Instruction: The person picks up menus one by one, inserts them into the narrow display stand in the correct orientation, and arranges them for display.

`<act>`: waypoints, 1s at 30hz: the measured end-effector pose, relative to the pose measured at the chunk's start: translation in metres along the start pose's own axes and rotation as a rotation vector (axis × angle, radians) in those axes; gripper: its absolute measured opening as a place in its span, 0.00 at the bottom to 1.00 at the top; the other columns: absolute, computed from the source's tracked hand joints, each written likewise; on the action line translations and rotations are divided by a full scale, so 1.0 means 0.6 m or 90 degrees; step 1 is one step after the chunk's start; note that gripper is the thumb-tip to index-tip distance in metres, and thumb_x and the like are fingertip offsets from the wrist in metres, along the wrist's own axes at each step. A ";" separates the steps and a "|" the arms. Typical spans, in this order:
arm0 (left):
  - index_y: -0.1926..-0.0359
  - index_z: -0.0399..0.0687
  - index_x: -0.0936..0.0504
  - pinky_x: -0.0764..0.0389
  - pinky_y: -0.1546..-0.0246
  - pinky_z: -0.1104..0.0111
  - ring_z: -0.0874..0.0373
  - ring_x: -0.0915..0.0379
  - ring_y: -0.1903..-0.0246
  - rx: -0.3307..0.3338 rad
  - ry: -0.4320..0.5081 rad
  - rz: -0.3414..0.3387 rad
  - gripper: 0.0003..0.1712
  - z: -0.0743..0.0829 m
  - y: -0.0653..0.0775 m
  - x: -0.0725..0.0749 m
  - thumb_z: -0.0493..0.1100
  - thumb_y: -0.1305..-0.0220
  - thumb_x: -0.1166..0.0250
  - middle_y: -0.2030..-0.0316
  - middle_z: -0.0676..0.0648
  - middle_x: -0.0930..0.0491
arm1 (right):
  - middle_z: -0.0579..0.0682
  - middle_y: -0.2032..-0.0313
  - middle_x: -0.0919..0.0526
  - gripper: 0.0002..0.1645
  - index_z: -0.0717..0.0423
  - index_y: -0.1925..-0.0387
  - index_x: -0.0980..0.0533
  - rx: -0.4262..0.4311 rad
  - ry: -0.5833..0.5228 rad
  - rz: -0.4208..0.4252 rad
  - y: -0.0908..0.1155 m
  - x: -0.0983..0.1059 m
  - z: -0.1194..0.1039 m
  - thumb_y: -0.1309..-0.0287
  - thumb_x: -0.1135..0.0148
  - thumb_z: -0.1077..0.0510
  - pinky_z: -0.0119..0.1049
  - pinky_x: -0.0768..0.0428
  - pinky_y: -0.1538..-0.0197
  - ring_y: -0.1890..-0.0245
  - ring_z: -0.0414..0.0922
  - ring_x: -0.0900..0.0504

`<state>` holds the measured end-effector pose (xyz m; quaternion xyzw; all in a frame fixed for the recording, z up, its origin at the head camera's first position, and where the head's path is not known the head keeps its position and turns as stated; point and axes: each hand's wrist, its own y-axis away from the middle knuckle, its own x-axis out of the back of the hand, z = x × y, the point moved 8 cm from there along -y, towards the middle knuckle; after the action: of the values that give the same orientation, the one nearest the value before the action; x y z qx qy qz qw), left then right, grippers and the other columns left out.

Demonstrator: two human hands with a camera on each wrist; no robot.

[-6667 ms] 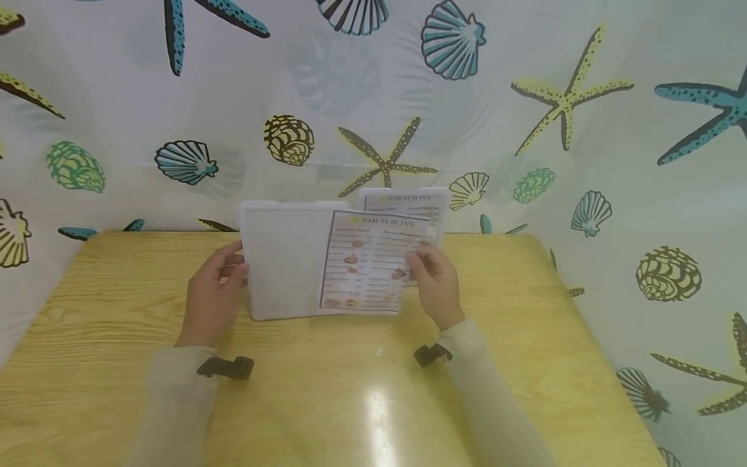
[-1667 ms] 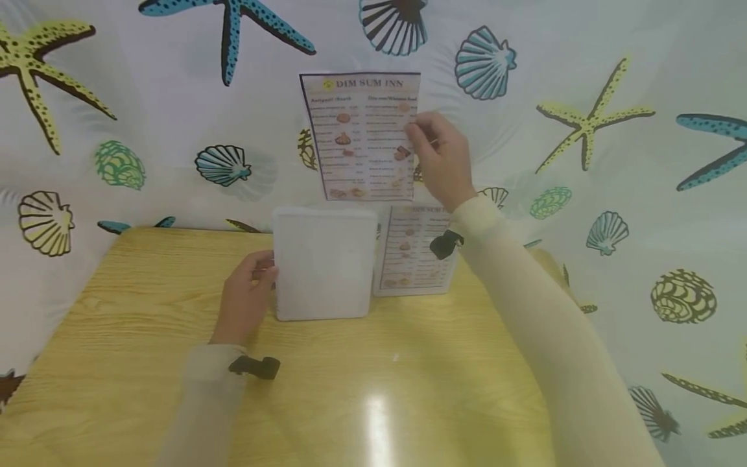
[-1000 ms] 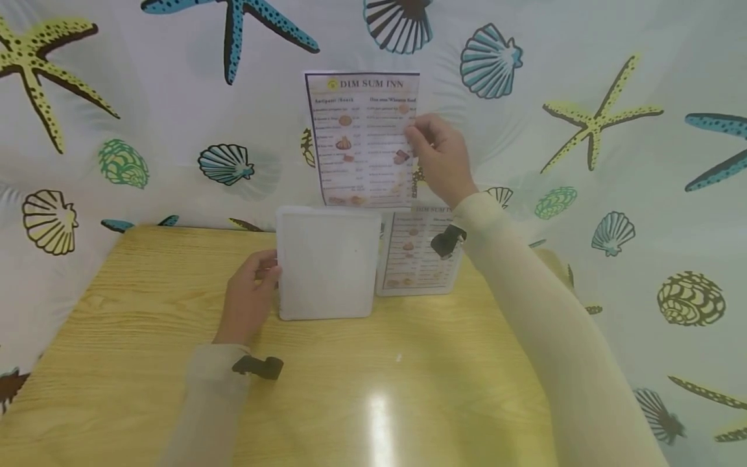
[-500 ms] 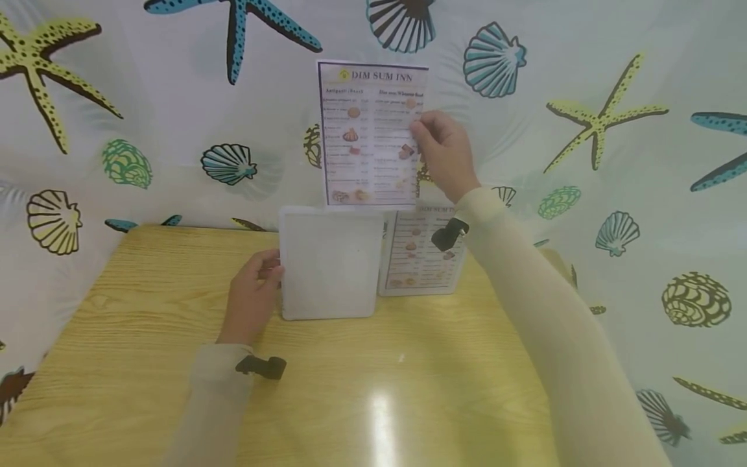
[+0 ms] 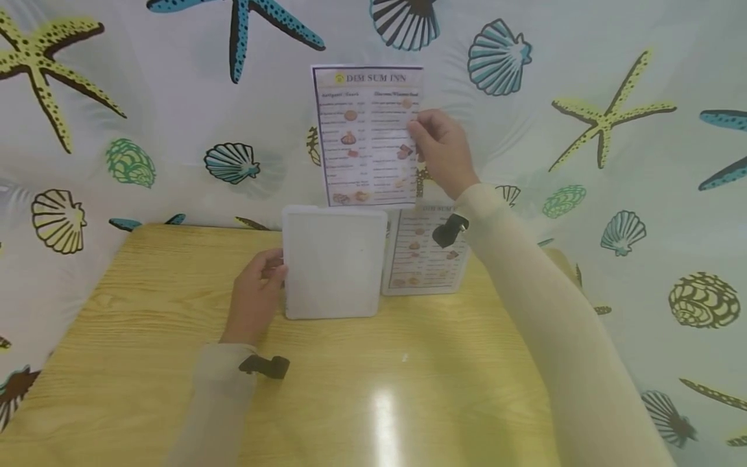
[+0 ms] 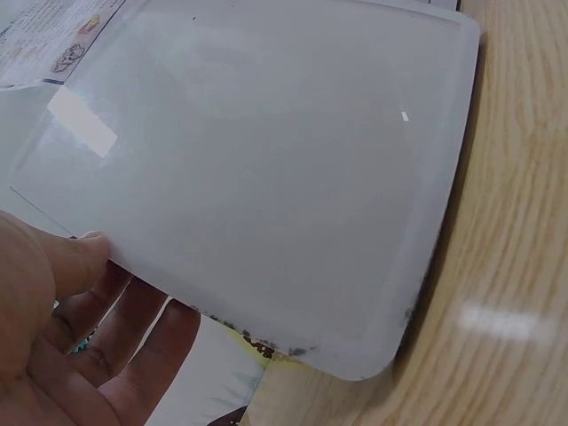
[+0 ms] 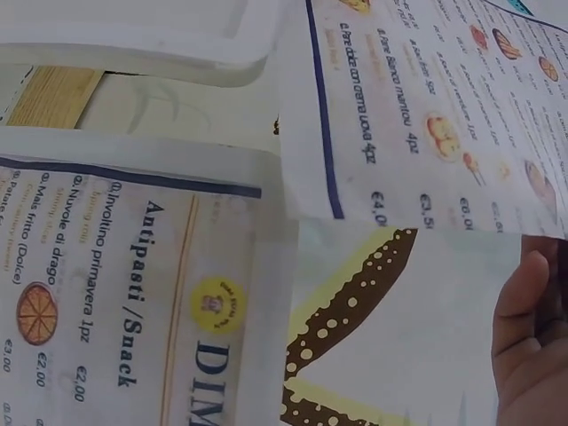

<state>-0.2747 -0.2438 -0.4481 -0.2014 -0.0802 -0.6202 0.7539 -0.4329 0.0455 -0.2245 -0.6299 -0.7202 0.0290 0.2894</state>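
Observation:
My left hand (image 5: 253, 295) grips the left edge of a blank white sign holder (image 5: 334, 266) that stands upright on the table. In the left wrist view, the thumb lies on the glossy front of the holder (image 6: 266, 160) and the fingers pass behind its edge. Above it, my right hand (image 5: 445, 150) pinches the right edge of a printed paper menu headed "DIM SUM INN" (image 5: 370, 139). The menu's lower edge is just over the holder's top. A second holder with a like menu (image 5: 421, 259) stands behind to the right, partly hidden by my right wrist.
The wooden table (image 5: 327, 383) reaches back to a white curtain (image 5: 175, 97) printed with shells and starfish, which also runs along the right side. Dark straps with small devices sit on both wrists, the left strap (image 5: 265, 366) over the sleeve.
The menu, earlier lying across the right part of the front holder, has been raised above it by my right hand. In the last second it has only shifted slightly. My left hand keeps its grip.

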 end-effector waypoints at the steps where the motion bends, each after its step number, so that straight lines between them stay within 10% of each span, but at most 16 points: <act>1: 0.31 0.43 0.28 0.20 0.41 0.49 0.45 0.25 0.43 0.000 -0.001 0.001 0.24 0.001 0.000 0.000 0.50 0.18 0.48 0.41 0.40 0.22 | 0.47 0.68 0.21 0.12 0.58 0.54 0.21 -0.005 0.000 -0.001 -0.001 -0.002 0.000 0.23 0.43 0.54 0.34 0.24 0.68 0.71 0.46 0.25; 30: 0.31 0.43 0.28 0.19 0.40 0.50 0.45 0.25 0.42 0.007 -0.012 0.005 0.24 0.002 0.000 -0.001 0.50 0.18 0.48 0.40 0.40 0.22 | 0.48 0.56 0.16 0.14 0.57 0.49 0.21 0.011 -0.019 -0.088 0.028 -0.067 0.014 0.25 0.41 0.51 0.34 0.17 0.53 0.58 0.43 0.19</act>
<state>-0.2748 -0.2427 -0.4471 -0.2030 -0.0898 -0.6151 0.7565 -0.4203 0.0147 -0.2536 -0.5758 -0.7659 0.0248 0.2851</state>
